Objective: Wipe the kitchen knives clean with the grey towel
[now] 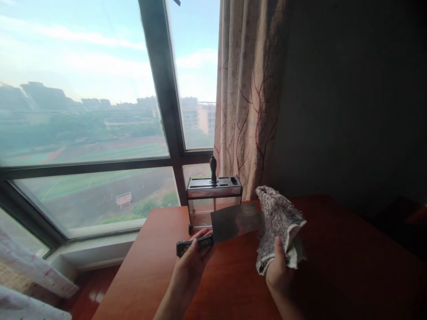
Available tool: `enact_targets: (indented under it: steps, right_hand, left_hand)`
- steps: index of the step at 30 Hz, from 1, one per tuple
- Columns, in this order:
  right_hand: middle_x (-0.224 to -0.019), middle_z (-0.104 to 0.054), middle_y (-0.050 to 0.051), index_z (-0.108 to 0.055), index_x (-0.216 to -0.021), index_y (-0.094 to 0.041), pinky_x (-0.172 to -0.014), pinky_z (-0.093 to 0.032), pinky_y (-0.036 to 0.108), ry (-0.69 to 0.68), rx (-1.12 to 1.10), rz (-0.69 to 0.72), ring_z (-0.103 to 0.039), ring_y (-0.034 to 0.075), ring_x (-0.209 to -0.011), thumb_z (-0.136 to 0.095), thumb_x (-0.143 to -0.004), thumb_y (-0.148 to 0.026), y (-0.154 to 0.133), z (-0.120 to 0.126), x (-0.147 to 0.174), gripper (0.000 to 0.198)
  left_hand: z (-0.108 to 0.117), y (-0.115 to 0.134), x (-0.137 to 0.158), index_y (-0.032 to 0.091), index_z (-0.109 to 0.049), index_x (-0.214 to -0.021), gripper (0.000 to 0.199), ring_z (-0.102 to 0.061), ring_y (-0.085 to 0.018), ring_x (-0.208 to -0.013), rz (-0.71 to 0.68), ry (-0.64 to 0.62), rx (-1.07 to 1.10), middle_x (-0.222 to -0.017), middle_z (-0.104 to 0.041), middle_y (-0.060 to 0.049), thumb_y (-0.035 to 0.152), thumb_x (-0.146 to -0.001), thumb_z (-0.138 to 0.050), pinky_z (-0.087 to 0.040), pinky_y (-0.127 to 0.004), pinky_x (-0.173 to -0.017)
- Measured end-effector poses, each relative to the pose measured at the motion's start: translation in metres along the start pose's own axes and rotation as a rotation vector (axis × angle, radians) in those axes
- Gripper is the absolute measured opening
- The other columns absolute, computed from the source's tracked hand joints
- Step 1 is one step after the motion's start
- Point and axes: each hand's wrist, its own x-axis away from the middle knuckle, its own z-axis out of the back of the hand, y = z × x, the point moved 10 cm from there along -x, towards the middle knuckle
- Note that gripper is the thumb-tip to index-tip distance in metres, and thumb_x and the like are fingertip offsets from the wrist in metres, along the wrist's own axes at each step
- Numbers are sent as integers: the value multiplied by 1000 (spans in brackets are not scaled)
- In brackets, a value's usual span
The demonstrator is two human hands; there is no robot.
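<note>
My left hand is closed around the black handle of a cleaver, holding it above the table. The broad dark blade points to the right, roughly level. In my right hand is a shaggy grey cleaning cloth with a pale edging, gripped with the thumb on top. The cloth hangs at the far end of the blade; whether the two touch I cannot tell. Behind the blade stands a knife block with clear sides and a slotted black top, and one dark handle sticks up out of it.
The reddish-brown wooden table reaches back to the window and its dark frame. A patterned curtain hangs behind the block. On the right is a dark wall. Another pale curtain shows at lower left.
</note>
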Motion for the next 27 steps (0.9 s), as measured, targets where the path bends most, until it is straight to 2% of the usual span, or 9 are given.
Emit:
enact_targets:
  steps: [2,4,7,9,12,16,20,23,27]
  right_hand:
    - [-114,-67,13,-58,-123,-15,-95,-46,52,-134,87,204,-61,32,-108,-56,-88,-44,-13,-9,12,45]
    - [-112,-67,13,-53,-129,-18,-90,-48,54,-357,130,507,-61,33,-107,-47,-93,-37,-38,-29,38,41]
    - [-125,-62,9,-55,-130,-24,-103,-40,53,-602,174,650,-53,32,-120,-53,-86,-30,-59,-53,68,44]
    - [-136,-56,8,-44,-140,-23,-109,-31,51,-925,252,827,-47,31,-128,-51,-82,-26,-73,-78,100,59]
    - [-139,-55,5,-35,-145,-24,-110,-30,45,-1144,265,949,-48,27,-128,-50,-78,-26,-85,-89,120,69]
    - [-140,-54,3,-37,-145,-26,-109,-31,43,-1265,268,952,-47,25,-129,-53,-75,-27,-90,-90,114,72]
    - [-136,-58,4,-52,-133,-26,-107,-32,46,-1332,305,976,-47,25,-129,-55,-78,-24,-87,-91,102,54]
    - [-134,-60,5,-56,-129,-25,-107,-32,51,-1240,323,995,-47,27,-129,-54,-81,-22,-85,-90,84,48]
    - [-131,-62,4,-58,-126,-27,-106,-33,51,-1090,328,977,-48,27,-128,-50,-83,-18,-79,-84,61,45]
  left_hand:
    - [-1,2,0,16,-69,-113,30,-58,-26,-119,-18,5,-2,-125,-66,-13,26,-91,-53,-33,-39,-112]
    - [-3,2,1,15,-69,-113,29,-59,-25,-118,-26,9,-1,-123,-67,-13,25,-90,-54,-36,-38,-110]
    - [-5,0,3,16,-69,-112,28,-64,-24,-111,-5,45,-4,-117,-70,-12,24,-88,-57,-44,-36,-103]
    - [-3,-1,7,17,-70,-109,26,-68,-25,-101,14,107,-31,-107,-74,-10,21,-85,-61,-50,-37,-94]
    - [0,-4,13,14,-73,-95,19,-72,-28,-85,70,218,-76,-87,-77,-9,19,-79,-66,-55,-40,-82]
    - [-3,-9,16,12,-74,-90,18,-71,-29,-78,137,231,-74,-79,-76,-9,21,-76,-67,-56,-40,-75]
    - [-6,1,10,16,-73,-100,23,-71,-25,-81,60,124,-56,-86,-76,-7,19,-79,-64,-54,-35,-77]
    - [-6,9,6,13,-72,-105,27,-70,-25,-88,11,36,-70,-98,-76,-11,20,-81,-61,-52,-33,-81]
    - [-7,16,5,9,-72,-106,30,-64,-28,-105,-24,-19,-68,-111,-72,-16,22,-84,-57,-46,-39,-97]
